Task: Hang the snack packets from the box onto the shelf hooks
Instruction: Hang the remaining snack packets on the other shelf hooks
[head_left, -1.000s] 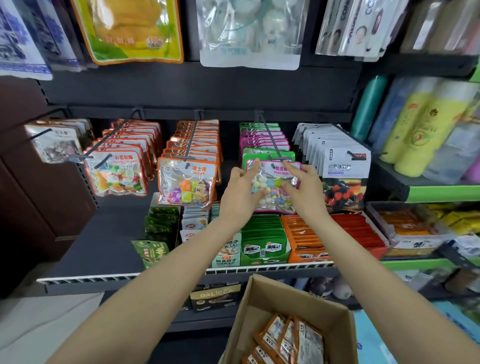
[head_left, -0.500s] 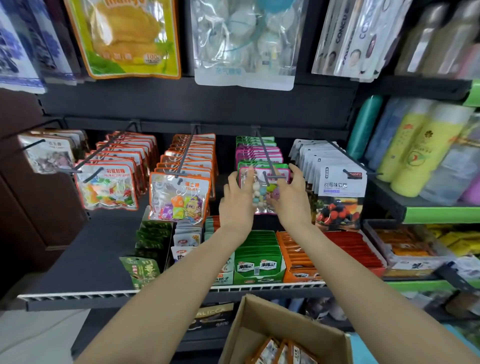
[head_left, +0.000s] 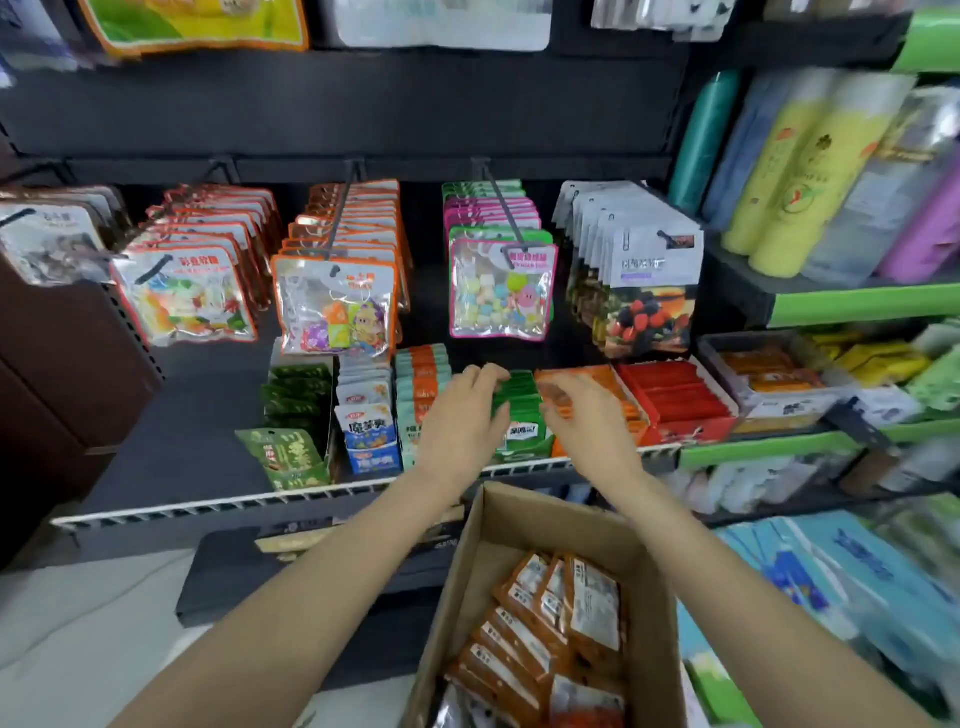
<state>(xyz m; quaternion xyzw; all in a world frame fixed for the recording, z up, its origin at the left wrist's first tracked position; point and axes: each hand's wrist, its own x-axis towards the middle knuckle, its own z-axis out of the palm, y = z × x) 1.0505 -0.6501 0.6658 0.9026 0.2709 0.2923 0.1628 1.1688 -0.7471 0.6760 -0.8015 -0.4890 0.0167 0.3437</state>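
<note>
1. At far left, a grey packet (head_left: 49, 241) hangs on the first hook, with more of the same behind it.
2. Right of it, an orange-edged packet of mixed sweets (head_left: 182, 296) fronts a second hanging row.
3. Next right, an orange-edged packet with a cartoon figure (head_left: 335, 304) hangs at the front of the third row.
4. Further right, a pink-edged packet of pastel sweets (head_left: 501, 291) hangs at the front of its hook (head_left: 498, 208), with pink and green packets behind it. Neither hand touches it.
5. At the right end of the hook row, a white-topped berry packet (head_left: 649, 296) fronts the last row.
6. Below the hooks, small packs stand upright in rows on the shelf (head_left: 171, 441): dark green, blue and white, teal and orange, green, orange, then red.
7. Left hand (head_left: 462, 415): held over the green packs (head_left: 522, 415), fingers loosely curled, gripping nothing.
8. Right hand (head_left: 582, 415): held just beside the left hand over the orange packs (head_left: 618, 389), fingers loosely curled, gripping nothing visible.
9. Near the camera, right of centre, a cardboard box (head_left: 545, 514) sits below both forearms. Orange snack packets (head_left: 561, 623) lie stacked inside it.
10. At far right, tall yellow and teal cylinders (head_left: 795, 171) stand on a green-edged shelf.
</note>
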